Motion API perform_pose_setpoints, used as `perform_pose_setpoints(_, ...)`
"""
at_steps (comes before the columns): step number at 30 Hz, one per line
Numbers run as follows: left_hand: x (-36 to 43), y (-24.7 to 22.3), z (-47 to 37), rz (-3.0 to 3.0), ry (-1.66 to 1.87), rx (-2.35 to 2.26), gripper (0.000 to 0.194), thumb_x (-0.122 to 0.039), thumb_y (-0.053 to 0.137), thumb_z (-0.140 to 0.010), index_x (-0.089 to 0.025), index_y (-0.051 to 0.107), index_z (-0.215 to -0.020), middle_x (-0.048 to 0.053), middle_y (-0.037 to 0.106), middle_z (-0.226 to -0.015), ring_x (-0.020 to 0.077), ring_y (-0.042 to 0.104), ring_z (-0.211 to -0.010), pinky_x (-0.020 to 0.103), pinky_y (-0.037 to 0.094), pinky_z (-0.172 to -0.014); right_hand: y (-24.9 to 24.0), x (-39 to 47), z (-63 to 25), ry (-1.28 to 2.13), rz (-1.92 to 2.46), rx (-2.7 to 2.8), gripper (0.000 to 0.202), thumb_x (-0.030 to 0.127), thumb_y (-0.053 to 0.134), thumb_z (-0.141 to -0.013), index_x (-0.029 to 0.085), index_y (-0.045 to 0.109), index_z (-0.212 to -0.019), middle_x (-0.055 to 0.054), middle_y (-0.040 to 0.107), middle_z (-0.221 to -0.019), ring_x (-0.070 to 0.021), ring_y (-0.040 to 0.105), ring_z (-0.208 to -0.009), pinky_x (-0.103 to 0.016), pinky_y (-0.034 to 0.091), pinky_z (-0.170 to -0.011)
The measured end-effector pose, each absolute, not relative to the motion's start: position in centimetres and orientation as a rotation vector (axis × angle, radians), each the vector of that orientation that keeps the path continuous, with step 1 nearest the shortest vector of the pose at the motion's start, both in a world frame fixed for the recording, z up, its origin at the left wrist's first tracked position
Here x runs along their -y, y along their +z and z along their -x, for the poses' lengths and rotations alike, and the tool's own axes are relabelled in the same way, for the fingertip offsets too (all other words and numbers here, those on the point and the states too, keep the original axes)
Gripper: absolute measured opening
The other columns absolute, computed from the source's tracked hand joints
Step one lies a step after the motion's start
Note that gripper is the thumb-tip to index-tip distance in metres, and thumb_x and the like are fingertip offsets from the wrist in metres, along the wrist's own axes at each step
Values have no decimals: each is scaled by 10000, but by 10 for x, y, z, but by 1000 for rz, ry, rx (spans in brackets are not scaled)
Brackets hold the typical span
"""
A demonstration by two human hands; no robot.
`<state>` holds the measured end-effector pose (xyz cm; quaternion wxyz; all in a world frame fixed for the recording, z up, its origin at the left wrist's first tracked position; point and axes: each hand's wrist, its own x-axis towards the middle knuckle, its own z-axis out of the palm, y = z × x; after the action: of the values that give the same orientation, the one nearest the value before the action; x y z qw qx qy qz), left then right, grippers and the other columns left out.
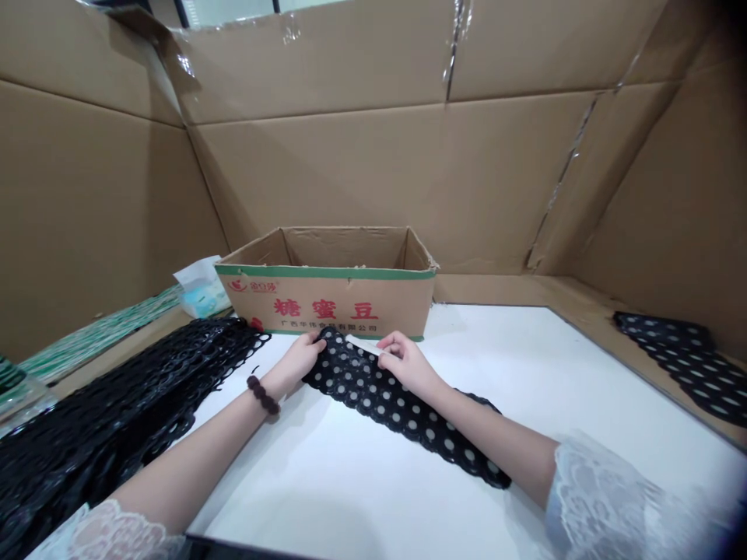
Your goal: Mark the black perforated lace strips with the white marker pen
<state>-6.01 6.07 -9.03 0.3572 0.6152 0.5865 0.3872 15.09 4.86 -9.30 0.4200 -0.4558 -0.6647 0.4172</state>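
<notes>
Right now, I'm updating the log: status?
Left hand gripping black, pale-dotted fabric strip. Right hand holding slim white strip over it. Open brown cardboard box just beyond the hands.

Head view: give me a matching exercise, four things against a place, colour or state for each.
Things:
1. left hand
2. right hand
3. cardboard box
4. small packet

Descriptions:
A. brown, open-topped, with a green upper edge
B. pinching a thin white strip
C. white and pale blue, by the box's left end
D. gripping the far end of the dotted black fabric

Pairs: 1-D, 2-B, 3-A, 4-C
</notes>
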Motion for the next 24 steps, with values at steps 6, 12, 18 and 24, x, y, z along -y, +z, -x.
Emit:
perform_pose_setpoints(6,-53,-90,48,-1396,1175,-1575,177,-270,376,-686,-162,507,-735,43,612,-793,221,532,-810,333,413,-727,-92,-42,-148,1005,1071,1713,113,178,455,-666,189,434,-777,56,502,-582,-125,515,-597,-273,393,-637)
perform_pose_setpoints(12,-56,-88,48,-1236,1219,-1520,226,-362,396,-694,-176,498,-773,31,632,-797,217,556,-820,331,436,-732,-93,-40,-147,1047,987,1710,157,154,413,-682,205,374,-825,89,434,-527,-117,505,-536,-262,386,-604)
perform_pose_setpoints(18,-58,-87,52,-1082,1020,-1465,277,-421,393,-676,-182,508,-596,65,604,-518,226,584,-543,347,467,-518,-91,-38,-147,1068,941,1739,162,122,406,-658,201,382,-797,86,416,-522,-110,476,-538,-253,391,-606)
perform_pose_setpoints(24,-58,-83,53,-1069,993,-1409,346,-464,399,-696,-169,573,-645,71,638,-560,229,601,-550,358,486,-527,-87,-36,-147,1089,956,1765,200,101,404,-657,185,419,-838,86,432,-516,-105,472,-534,-246,375,-612)
